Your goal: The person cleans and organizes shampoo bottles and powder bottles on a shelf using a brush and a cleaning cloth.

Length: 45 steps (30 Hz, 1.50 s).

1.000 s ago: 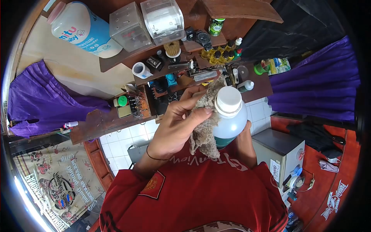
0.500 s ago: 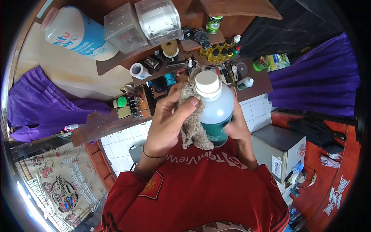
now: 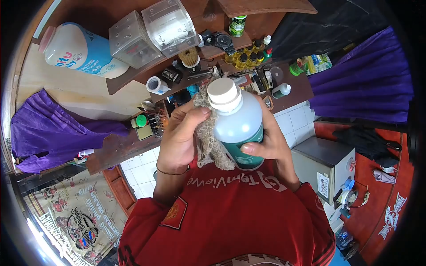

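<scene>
A large translucent bottle point(image 3: 242, 119) with a white screw cap and a dark green label is held up in front of my chest, tilted a little. My right hand point(image 3: 270, 142) grips it from the right, thumb lying across the label. On the other side my left hand point(image 3: 179, 137) pinches a shaggy grey-brown cloth point(image 3: 211, 139), thumb on top near the bottle's neck. The cloth lies against the bottle's left side. My left fingers are partly hidden behind the cloth, and the bottle hides most of my right fingers.
Beyond my hands, a brown shelf point(image 3: 297, 91) carries small bottles of yellow liquid point(image 3: 248, 60), a brush point(image 3: 190, 57) and a paper roll point(image 3: 157, 85). Higher up are a powder container point(image 3: 82, 51) and clear boxes point(image 3: 171, 26). A grey cabinet point(image 3: 326, 153) stands at right.
The bottle and both hands have shifted slightly left in view. My right thumb, blurred at the bottle's edge before, now rests on the label. The cloth sits lower along the bottle's side.
</scene>
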Each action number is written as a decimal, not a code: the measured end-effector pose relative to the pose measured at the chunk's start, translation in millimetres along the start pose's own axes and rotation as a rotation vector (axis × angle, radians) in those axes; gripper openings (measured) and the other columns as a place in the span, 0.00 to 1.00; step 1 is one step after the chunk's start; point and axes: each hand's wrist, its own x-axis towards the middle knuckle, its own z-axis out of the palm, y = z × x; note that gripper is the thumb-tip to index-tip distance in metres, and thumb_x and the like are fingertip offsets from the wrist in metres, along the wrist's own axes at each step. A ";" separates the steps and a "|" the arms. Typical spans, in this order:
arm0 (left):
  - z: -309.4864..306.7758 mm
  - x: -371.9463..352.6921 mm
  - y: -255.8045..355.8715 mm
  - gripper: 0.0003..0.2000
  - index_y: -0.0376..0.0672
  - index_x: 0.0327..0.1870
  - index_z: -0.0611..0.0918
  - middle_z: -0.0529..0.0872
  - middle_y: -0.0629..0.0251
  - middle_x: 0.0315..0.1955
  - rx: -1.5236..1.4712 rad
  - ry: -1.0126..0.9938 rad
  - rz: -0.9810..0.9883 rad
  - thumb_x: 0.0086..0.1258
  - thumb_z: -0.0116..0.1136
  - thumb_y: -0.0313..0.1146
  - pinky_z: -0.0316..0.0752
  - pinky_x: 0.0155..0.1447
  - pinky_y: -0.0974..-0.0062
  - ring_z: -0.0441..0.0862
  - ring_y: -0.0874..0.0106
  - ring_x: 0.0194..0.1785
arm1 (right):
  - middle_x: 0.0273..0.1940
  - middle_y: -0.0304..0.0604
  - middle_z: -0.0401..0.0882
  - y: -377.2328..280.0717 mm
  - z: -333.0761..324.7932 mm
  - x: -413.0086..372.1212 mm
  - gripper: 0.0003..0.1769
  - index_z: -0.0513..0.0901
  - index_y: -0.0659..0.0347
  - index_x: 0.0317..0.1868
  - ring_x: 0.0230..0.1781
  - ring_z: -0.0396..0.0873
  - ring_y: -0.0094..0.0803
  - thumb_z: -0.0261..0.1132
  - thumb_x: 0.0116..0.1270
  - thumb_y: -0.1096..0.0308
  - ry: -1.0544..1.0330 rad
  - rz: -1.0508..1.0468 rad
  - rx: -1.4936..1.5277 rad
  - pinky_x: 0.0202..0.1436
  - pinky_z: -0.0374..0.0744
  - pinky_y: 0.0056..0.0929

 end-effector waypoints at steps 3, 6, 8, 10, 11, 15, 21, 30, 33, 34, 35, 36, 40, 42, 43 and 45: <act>2.8 1.9 -0.4 0.16 0.32 0.58 0.82 0.87 0.60 0.51 0.002 -0.009 -0.010 0.71 0.56 0.27 0.73 0.63 0.72 0.83 0.72 0.54 | 0.66 0.55 0.71 11.7 -8.3 3.2 0.55 0.62 0.65 0.74 0.67 0.71 0.45 0.75 0.50 0.50 -0.081 0.106 0.233 0.71 0.66 0.42; 8.6 1.8 -1.2 0.16 0.32 0.58 0.81 0.87 0.60 0.51 -0.006 -0.005 -0.016 0.71 0.56 0.26 0.74 0.62 0.72 0.83 0.73 0.52 | 0.66 0.56 0.71 25.8 -14.0 2.5 0.60 0.61 0.68 0.74 0.66 0.72 0.43 0.75 0.45 0.44 -0.106 0.162 0.372 0.70 0.67 0.40; 11.6 1.5 -2.6 0.16 0.32 0.59 0.81 0.87 0.60 0.51 -0.013 -0.054 0.031 0.71 0.56 0.25 0.74 0.62 0.72 0.83 0.73 0.52 | 0.66 0.56 0.71 38.4 -19.1 0.7 0.62 0.59 0.71 0.74 0.64 0.74 0.43 0.75 0.46 0.42 -0.176 0.165 0.516 0.69 0.70 0.39; 10.0 1.1 -4.5 0.16 0.33 0.58 0.82 0.87 0.63 0.51 -0.055 -0.103 0.027 0.71 0.57 0.25 0.73 0.62 0.73 0.82 0.74 0.53 | 0.66 0.56 0.71 47.1 -20.1 1.8 0.63 0.57 0.70 0.75 0.64 0.74 0.43 0.75 0.46 0.41 -0.208 0.142 0.600 0.69 0.72 0.40; 11.1 0.5 -6.0 0.16 0.33 0.58 0.82 0.86 0.65 0.51 0.015 -0.064 0.024 0.71 0.58 0.25 0.72 0.62 0.74 0.81 0.75 0.53 | 0.66 0.56 0.71 52.8 -20.3 2.2 0.64 0.56 0.70 0.75 0.64 0.75 0.44 0.76 0.46 0.40 -0.238 0.117 0.687 0.68 0.73 0.40; 14.3 -2.4 -3.8 0.17 0.34 0.58 0.83 0.82 0.68 0.51 0.080 -0.033 -0.025 0.70 0.61 0.27 0.68 0.63 0.75 0.78 0.76 0.55 | 0.67 0.57 0.70 103.1 -27.8 -5.9 0.68 0.53 0.69 0.76 0.66 0.74 0.45 0.78 0.44 0.38 -0.299 0.141 0.818 0.69 0.73 0.43; 14.7 -4.4 -3.5 0.19 0.34 0.60 0.82 0.78 0.64 0.56 0.154 -0.085 -0.017 0.67 0.64 0.28 0.62 0.68 0.72 0.72 0.74 0.62 | 0.74 0.58 0.60 94.5 -26.9 -14.8 0.69 0.51 0.65 0.78 0.71 0.68 0.48 0.79 0.41 0.44 -0.273 0.112 1.022 0.73 0.70 0.50; 9.2 -7.0 -10.5 0.11 0.32 0.50 0.86 0.78 0.63 0.55 0.327 -0.187 0.133 0.69 0.61 0.26 0.64 0.64 0.73 0.72 0.74 0.60 | 0.71 0.58 0.65 61.0 -18.9 -18.1 0.78 0.54 0.71 0.76 0.71 0.68 0.48 0.85 0.30 0.38 -0.201 0.288 0.873 0.74 0.66 0.43; 15.1 -7.3 -7.9 0.11 0.30 0.49 0.85 0.78 0.63 0.56 0.292 -0.096 0.099 0.70 0.59 0.26 0.66 0.62 0.75 0.73 0.75 0.58 | 0.72 0.59 0.65 69.5 -22.8 -18.2 0.80 0.54 0.72 0.76 0.71 0.67 0.47 0.86 0.27 0.40 -0.229 0.358 0.932 0.74 0.65 0.42; 16.2 -6.9 -9.2 0.11 0.29 0.49 0.85 0.78 0.63 0.56 0.284 -0.103 0.121 0.71 0.58 0.25 0.68 0.60 0.78 0.75 0.76 0.55 | 0.72 0.59 0.64 77.0 -24.4 -18.5 0.80 0.54 0.72 0.76 0.71 0.67 0.47 0.87 0.27 0.41 -0.258 0.377 0.991 0.75 0.64 0.43; 16.9 -6.1 -10.3 0.11 0.29 0.49 0.85 0.78 0.63 0.56 0.286 -0.104 0.123 0.71 0.58 0.25 0.68 0.60 0.78 0.75 0.76 0.55 | 0.72 0.59 0.64 99.2 -26.3 -18.0 0.80 0.54 0.72 0.76 0.71 0.67 0.47 0.87 0.27 0.41 -0.260 0.375 0.990 0.75 0.64 0.43; 17.0 -5.1 -11.1 0.11 0.30 0.48 0.85 0.79 0.63 0.55 0.293 -0.092 0.126 0.72 0.57 0.27 0.68 0.59 0.78 0.75 0.76 0.56 | 0.72 0.59 0.64 131.5 -28.1 -16.8 0.79 0.53 0.73 0.76 0.72 0.67 0.47 0.87 0.28 0.42 -0.342 0.305 0.981 0.75 0.64 0.42; 6.3 -3.3 -14.4 0.15 0.36 0.53 0.83 0.83 0.59 0.53 0.101 0.032 0.063 0.77 0.52 0.37 0.71 0.62 0.73 0.79 0.76 0.54 | 0.72 0.60 0.64 83.0 -24.8 -23.3 0.78 0.52 0.74 0.76 0.72 0.67 0.47 0.88 0.30 0.45 -0.327 0.318 1.076 0.74 0.65 0.42; 9.1 -5.6 -13.6 0.21 0.35 0.62 0.77 0.83 0.58 0.56 -0.240 -0.157 0.179 0.80 0.44 0.42 0.74 0.62 0.71 0.83 0.70 0.55 | 0.71 0.59 0.66 147.6 -26.1 -16.9 0.79 0.53 0.73 0.76 0.71 0.68 0.46 0.87 0.30 0.41 -0.453 0.078 0.939 0.74 0.66 0.42; 1.0 -12.4 -14.3 0.22 0.35 0.64 0.75 0.83 0.57 0.57 -0.387 -0.124 0.158 0.81 0.42 0.43 0.75 0.63 0.71 0.82 0.69 0.57 | 0.70 0.59 0.66 121.7 -20.3 -10.8 0.78 0.54 0.73 0.76 0.70 0.69 0.46 0.86 0.31 0.39 -0.420 0.110 0.898 0.74 0.66 0.41; 9.1 -14.1 -5.0 0.23 0.34 0.65 0.74 0.81 0.55 0.59 -0.049 0.031 0.231 0.81 0.40 0.42 0.75 0.63 0.67 0.81 0.69 0.59 | 0.69 0.59 0.67 80.5 -15.3 3.1 0.74 0.55 0.73 0.75 0.68 0.71 0.46 0.81 0.35 0.38 -0.444 0.157 0.759 0.73 0.67 0.39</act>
